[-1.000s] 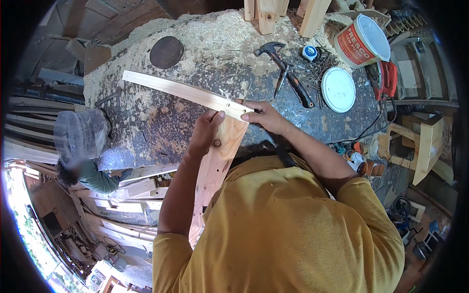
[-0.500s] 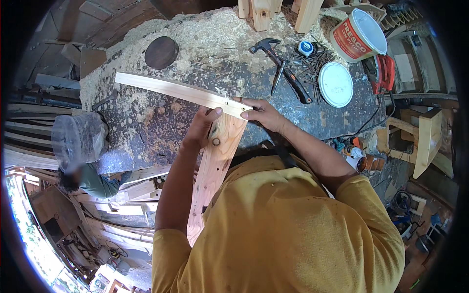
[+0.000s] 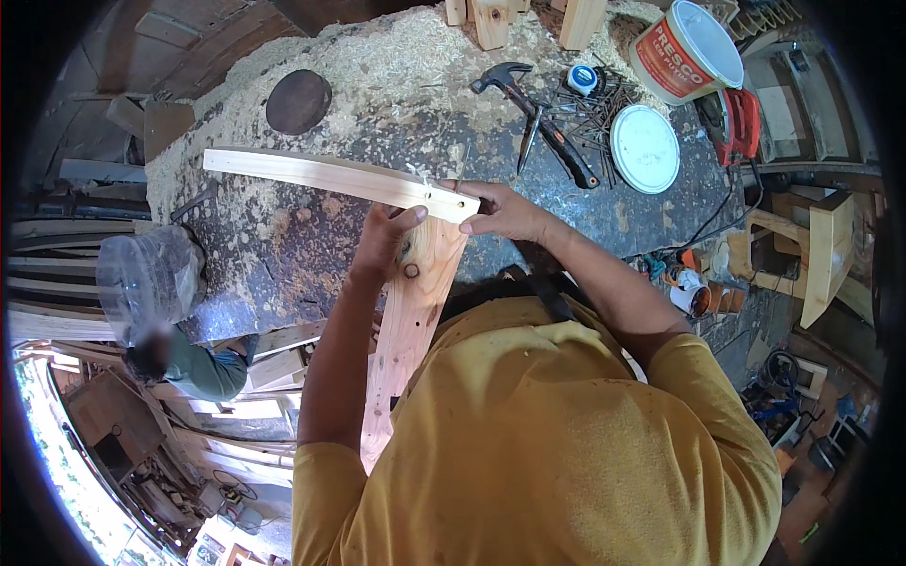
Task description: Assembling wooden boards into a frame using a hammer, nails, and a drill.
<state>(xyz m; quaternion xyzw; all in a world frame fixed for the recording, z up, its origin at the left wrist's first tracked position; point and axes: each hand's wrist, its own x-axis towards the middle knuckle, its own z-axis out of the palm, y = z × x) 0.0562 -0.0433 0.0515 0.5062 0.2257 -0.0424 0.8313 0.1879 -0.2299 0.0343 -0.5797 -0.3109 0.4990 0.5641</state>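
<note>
A pale wooden strip [image 3: 321,174] lies crosswise over the end of a wider wooden board [image 3: 412,316], which runs back along my left side. Two dark holes show near the strip's right end. My left hand [image 3: 385,241] grips the joint from the left, its thumb on the strip's near edge. On the right, my right hand [image 3: 505,212] pinches the strip's end between thumb and fingers; some fingertips are hidden behind it. Small wood curls cling to the strip beside the holes.
Beyond my hands lie a claw hammer [image 3: 543,123], a pointed metal tool [image 3: 530,141], loose nails [image 3: 596,118], a tape measure [image 3: 581,79] and a white lid [image 3: 645,149]. A bucket [image 3: 675,57] stands far right, a dark disc [image 3: 298,102] far left. Another person [image 3: 203,373] is at left.
The strip's left end has swung slightly nearer, and the whole bench view has shifted a little up and left. Both hands keep their hold. The other person has moved slightly.
</note>
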